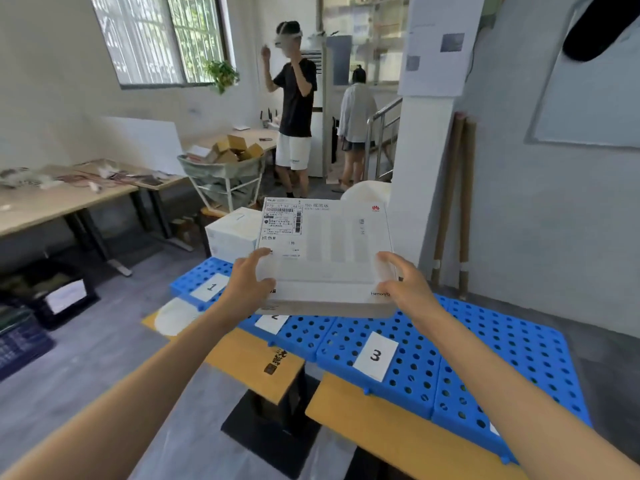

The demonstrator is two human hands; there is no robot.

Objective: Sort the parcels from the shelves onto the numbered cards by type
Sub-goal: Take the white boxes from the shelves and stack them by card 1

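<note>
A flat white parcel (325,258) was held between both hands in front of the wearer, its broad face turned upward and tilted slightly toward the camera. The left hand (247,284) was clamped on the near left corner, with the thumb laid on the top face and the fingers curled round the edge. The right hand (407,285) was clamped on the near right corner in the same manner, thumb on top. A shipping label (282,223) was fixed to the far left part of the top face.

The parcel was positioned over a row of blue perforated panels (485,358), which were supported on yellow benches (249,362). Three numbered cards were laid on the panels. Card 1 (210,287) was located to the left of the parcel, and card 3 (375,356) nearer the camera and to the right. Card 2 (273,322) was partly hidden behind the near edge of the parcel. Contact between parcel and panels could not be determined.

A white box (232,233) was placed at the far end of the panels, behind card 1. Beyond it, a wire-framed cart (221,181) was loaded with cardboard boxes (235,147). A person in a black shirt (296,98) was standing behind the cart, and a second person (356,116) was seen further back. Tables (62,202) were set along the left wall, and cardboard tubes (457,202) were leaned against the right wall.
</note>
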